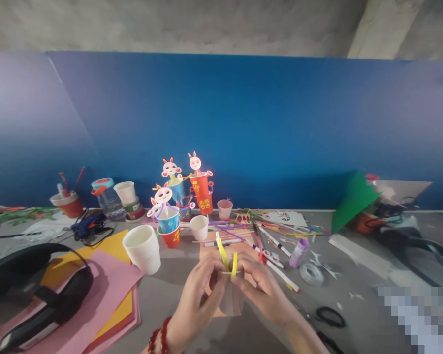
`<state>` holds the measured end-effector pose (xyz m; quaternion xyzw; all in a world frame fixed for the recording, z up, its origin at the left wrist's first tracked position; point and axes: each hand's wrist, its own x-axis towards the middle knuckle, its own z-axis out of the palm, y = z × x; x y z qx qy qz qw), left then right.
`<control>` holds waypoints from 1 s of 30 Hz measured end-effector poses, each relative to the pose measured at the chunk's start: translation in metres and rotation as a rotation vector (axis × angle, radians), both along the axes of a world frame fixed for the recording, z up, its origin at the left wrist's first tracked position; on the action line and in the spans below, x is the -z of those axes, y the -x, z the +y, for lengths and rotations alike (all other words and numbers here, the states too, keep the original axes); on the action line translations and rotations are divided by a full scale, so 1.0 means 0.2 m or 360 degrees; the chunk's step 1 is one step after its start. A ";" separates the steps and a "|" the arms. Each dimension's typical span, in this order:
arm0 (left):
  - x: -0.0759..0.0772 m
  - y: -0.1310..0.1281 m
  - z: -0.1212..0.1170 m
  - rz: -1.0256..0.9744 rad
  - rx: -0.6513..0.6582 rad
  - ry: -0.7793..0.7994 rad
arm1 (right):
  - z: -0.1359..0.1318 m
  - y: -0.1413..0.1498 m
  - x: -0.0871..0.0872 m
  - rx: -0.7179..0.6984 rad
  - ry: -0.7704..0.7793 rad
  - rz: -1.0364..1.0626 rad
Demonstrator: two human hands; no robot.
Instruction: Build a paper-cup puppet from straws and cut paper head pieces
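Paper sheets [112,280] in smooth pink and orange overlap left of the held cup [232,301]. Nearer to that cup, also on its left, stands a round white cup [142,250] with a rolled rim. Beyond and left of it rise flat paper rabbit faces [164,195] on glossy blue and red cups; the tall red cup [202,192] bears gold lettering, including a double-happiness character. The left hand [203,286], with red beads [165,334] at its wrist, pinches the held cup's left rim between thumb and fingers. Yellow strips [235,264] stick up from its mouth, one curving over the rim. The right hand [263,286] pinches the right rim beside that strip, so the cup sits between both hands. Right of it are a purple cylinder [299,252], a clear tape ring [311,274] and, farther off, a green sheet [354,200].
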<state>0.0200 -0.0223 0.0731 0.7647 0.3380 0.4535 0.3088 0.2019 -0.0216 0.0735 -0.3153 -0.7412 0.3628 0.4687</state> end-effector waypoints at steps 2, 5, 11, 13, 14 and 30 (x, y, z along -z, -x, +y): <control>0.00 0.00 0.00 0.0009 -0.0021 -0.0002 | 0.00 0.00 0.00 -0.0009 0.0008 -0.0008; 0.01 0.00 0.00 0.0029 -0.0063 0.0001 | 0.01 0.00 0.01 0.0003 0.0009 -0.0009; 0.00 0.00 0.00 0.0017 -0.0011 0.0016 | 0.01 -0.01 0.01 0.0017 0.0033 0.0015; 0.00 0.00 0.00 0.0011 -0.0023 0.0023 | 0.01 0.00 0.02 0.0015 0.0048 0.0002; 0.00 0.00 0.00 0.0006 -0.0033 0.0022 | 0.01 0.00 0.02 0.0012 0.0056 -0.0006; -0.01 0.00 -0.01 -0.0040 -0.0018 0.0091 | -0.01 -0.01 0.00 0.0011 0.0093 -0.0020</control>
